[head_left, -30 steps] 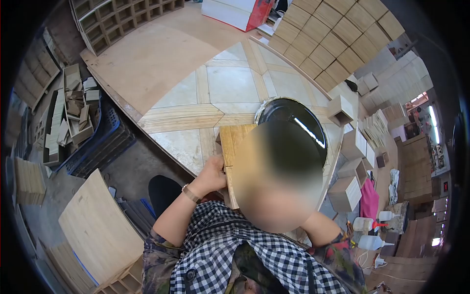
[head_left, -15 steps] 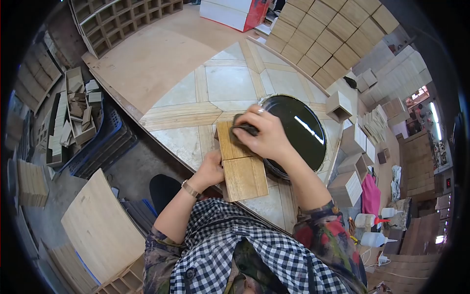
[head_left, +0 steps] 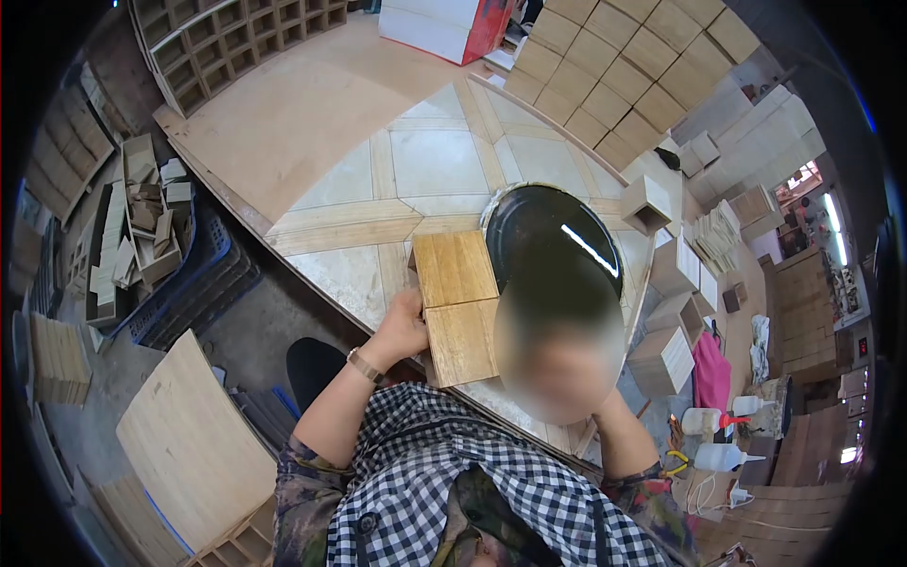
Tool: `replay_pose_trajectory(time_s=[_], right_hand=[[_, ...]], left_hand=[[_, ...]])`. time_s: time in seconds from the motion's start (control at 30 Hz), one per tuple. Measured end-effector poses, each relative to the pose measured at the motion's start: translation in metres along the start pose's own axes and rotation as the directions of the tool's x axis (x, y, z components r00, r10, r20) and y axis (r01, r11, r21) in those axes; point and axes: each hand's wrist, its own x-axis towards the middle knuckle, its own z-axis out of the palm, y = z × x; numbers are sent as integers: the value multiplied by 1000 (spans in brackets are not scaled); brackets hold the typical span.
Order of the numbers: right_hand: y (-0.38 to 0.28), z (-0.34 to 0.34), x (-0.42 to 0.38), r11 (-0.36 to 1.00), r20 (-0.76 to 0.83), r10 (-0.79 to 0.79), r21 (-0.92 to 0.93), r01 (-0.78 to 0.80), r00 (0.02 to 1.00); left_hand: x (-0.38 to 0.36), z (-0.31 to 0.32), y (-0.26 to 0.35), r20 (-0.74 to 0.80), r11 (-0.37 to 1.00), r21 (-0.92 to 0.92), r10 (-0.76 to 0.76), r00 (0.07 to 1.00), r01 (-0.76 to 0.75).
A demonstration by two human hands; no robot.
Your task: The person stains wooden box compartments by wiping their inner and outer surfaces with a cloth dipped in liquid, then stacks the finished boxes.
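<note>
Stacking up at the far left of the frame is a blue crate [head_left: 203, 269] full of wood offcuts [head_left: 142, 222], and below it a pale board [head_left: 194, 444] leans near the lower left. Moving right, the person's left hand [head_left: 404, 326] is closed on the left edge of a small wooden box [head_left: 458, 302], which lies on its side on the tiled tabletop [head_left: 425, 161] near the middle of the picture, touching the hand and just beside a round black basin [head_left: 548, 236] of dark liquid. The right hand is hidden behind a blur at centre right, so I cannot tell whether it is open or shut, or what it holds. My guess is that the box is being coated or wiped down, with one face turned up; next would come steadying it and bringing the other hand back over that face. Further right stand more plain wooden boxes [head_left: 661, 359] and two white squeeze bottles [head_left: 718, 458].
</note>
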Motion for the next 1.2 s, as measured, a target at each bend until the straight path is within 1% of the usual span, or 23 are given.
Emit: replay_pose_trajectory(time_s=[0.1, 0.2, 0.23, 0.3, 0.33, 0.37, 0.43, 0.5, 0.53, 0.57, 0.63, 0.73, 0.77, 0.83, 0.87, 0.97, 1.0, 1.03, 1.1, 1.13, 1.2], right_hand=[[8, -10, 5, 995, -182, 95, 16, -94, 979], [12, -10, 41, 997, -249, 70, 10, -70, 966], [12, -9, 56, 998, -263, 58, 14, -56, 963], [16, -3, 89, 994, -270, 64, 99, -39, 961], [20, 3, 103, 987, -270, 79, 156, -37, 960], [25, 10, 115, 979, -268, 119, 194, -67, 956], [30, 28, 138, 962, -300, 159, 261, -80, 941], [31, 48, 154, 911, -313, 280, 384, -149, 907], [27, 51, 157, 898, -312, 307, 409, -164, 899], [19, 50, 154, 898, -249, 309, 394, -196, 918], [0, 48, 142, 970, -271, 68, 243, 0, 960], [-32, 33, 105, 965, -86, -97, 234, 115, 992], [-36, 28, 92, 958, -9, -167, 235, 164, 986], [-42, 14, 70, 952, 188, -178, 283, 120, 966], [-41, 9, 62, 939, 228, -166, 334, 83, 959], [-20, -2, 54, 892, 121, -77, 451, 14, 990], [-15, -8, 55, 907, 88, 2, 419, -39, 996], [-10, -11, 60, 910, 48, 66, 406, -80, 997], [6, -8, 72, 923, -115, 145, 372, -92, 983], [11, -6, 80, 922, -158, 223, 355, -155, 962], [26, 3, 96, 912, -239, 346, 314, -265, 907]], left_hand=[[0, -1, 6, 7, 1000, -6, -19, 1000, 19], [2, -1, 19, 42, 995, 92, 20, 999, -24], [3, -1, 23, 60, 995, 94, 31, 998, -37], [3, 0, 33, 89, 993, 99, 51, 995, -60], [2, 0, 39, 93, 995, 92, 31, 995, -39], [2, 0, 41, 91, 992, 102, 65, 994, -74], [1, -1, 41, 88, 982, 123, 131, 987, -142], [2, -4, 37, 78, 959, 221, 165, 983, -179], [3, -6, 36, 76, 943, 269, 184, 980, -197], [4, -9, 37, 70, 935, 290, 190, 979, -203], [5, -15, 43, 53, 922, 327, 201, 978, -207], [6, -28, 70, 57, 910, 332, 244, 968, -249], [9, -33, 74, 91, 851, 470, 215, 972, -233], [17, -42, 82, 138, 676, 709, 144, 980, -199], [23, -44, 87, 160, 615, 767, 92, 983, -183], [38, -42, 101, 269, 505, 820, 77, 960, -270], [43, -37, 107, 311, 459, 842, 17, 950, -284], [47, -33, 107, 350, 427, 848, -4, 937, -314], [53, -24, 103, 422, 364, 852, -52, 905, -376], [55, -20, 96, 426, 370, 853, -82, 901, -369], [51, -14, 89, 375, 383, 868, -91, 922, -315]])
